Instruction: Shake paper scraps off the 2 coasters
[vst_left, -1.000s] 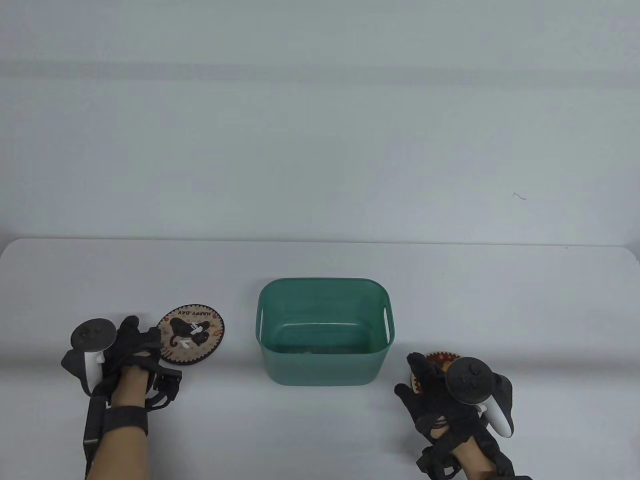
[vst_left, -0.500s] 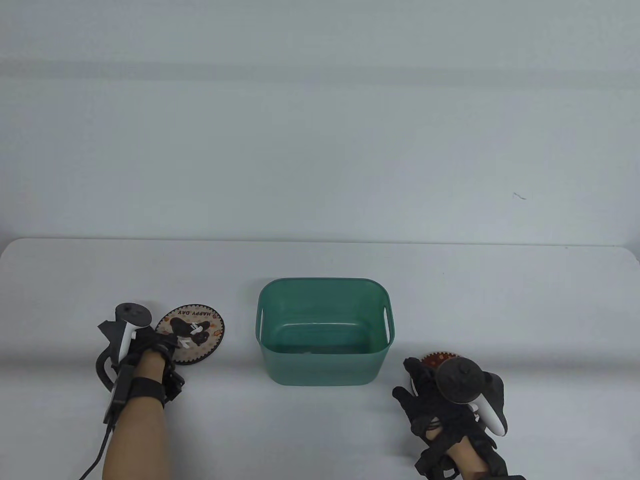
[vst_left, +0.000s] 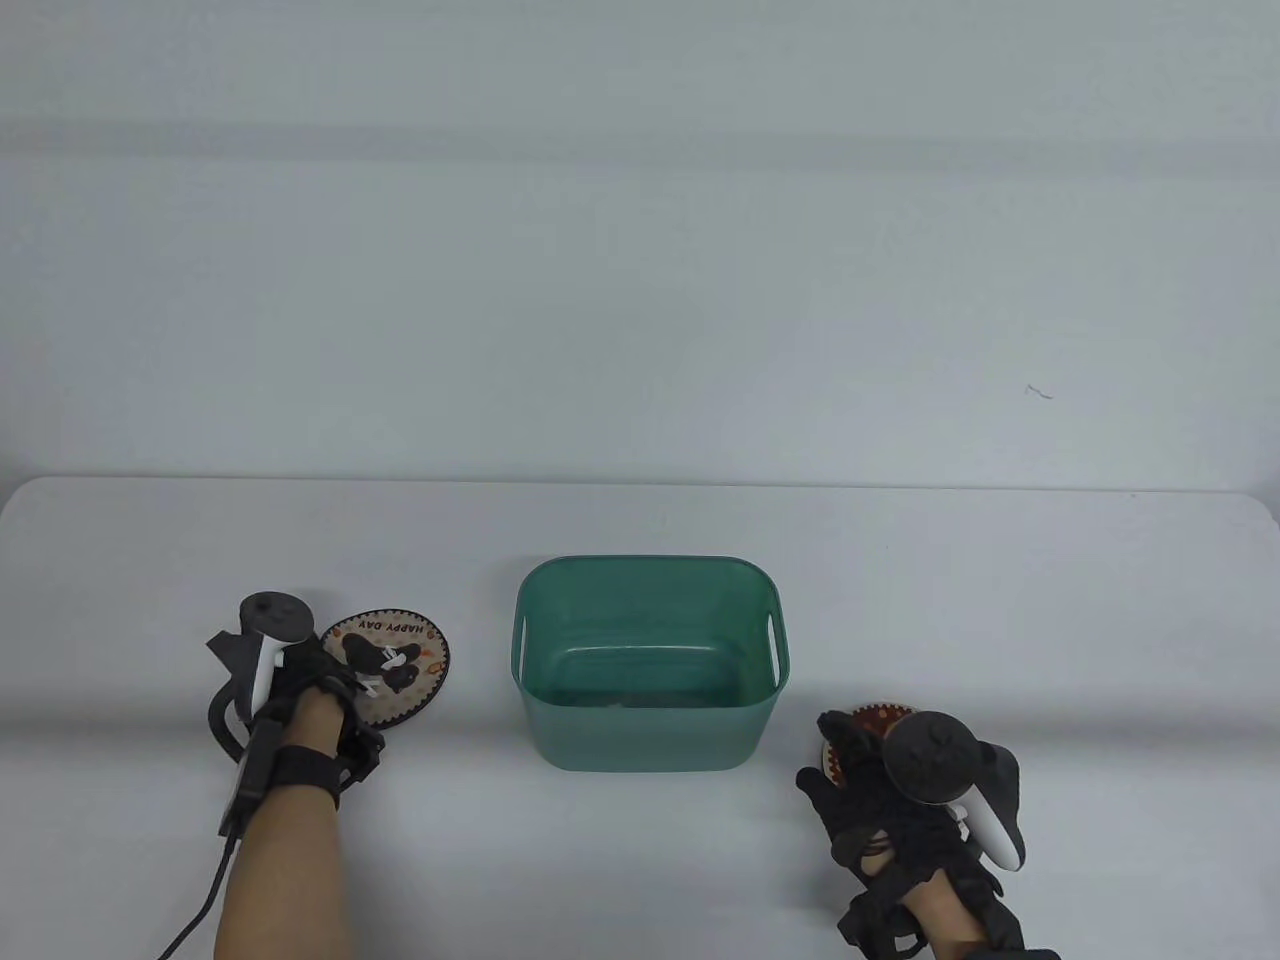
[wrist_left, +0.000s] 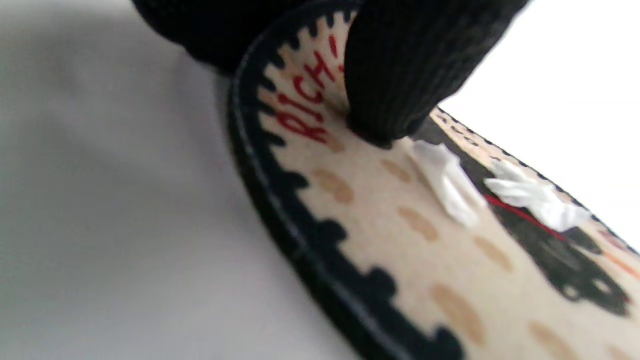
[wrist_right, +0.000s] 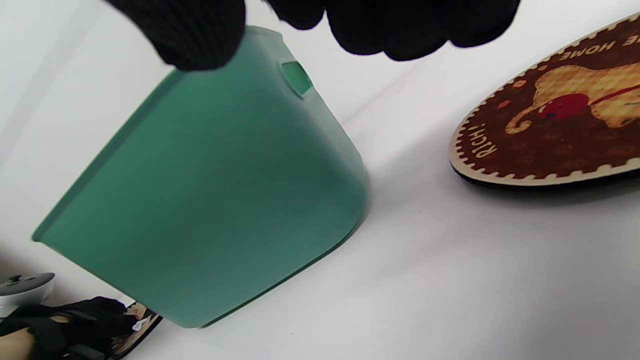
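Observation:
The left coaster (vst_left: 400, 655), cream with a black cat and "HAPPY DAY", lies left of the bin. My left hand (vst_left: 335, 685) pinches its near-left edge. In the left wrist view the thumb (wrist_left: 410, 75) presses on top of the coaster (wrist_left: 400, 240), with other fingers under the rim, and two white paper scraps (wrist_left: 447, 182) (wrist_left: 537, 197) lie on it. The right coaster (vst_left: 880, 718) (wrist_right: 560, 120), brown with a scalloped border, lies flat on the table. Its visible part shows no scraps. My right hand (vst_left: 825, 755) hovers over its near side, fingers loose and holding nothing.
A green plastic bin (vst_left: 648, 565) (wrist_right: 200, 190) with side handle slots stands between the two coasters, with something pale at its bottom. The white table's far edge runs behind it.
My left hand turned, moved right to the left coaster and took hold of its edge. The right hand only shifted slightly over the right coaster.

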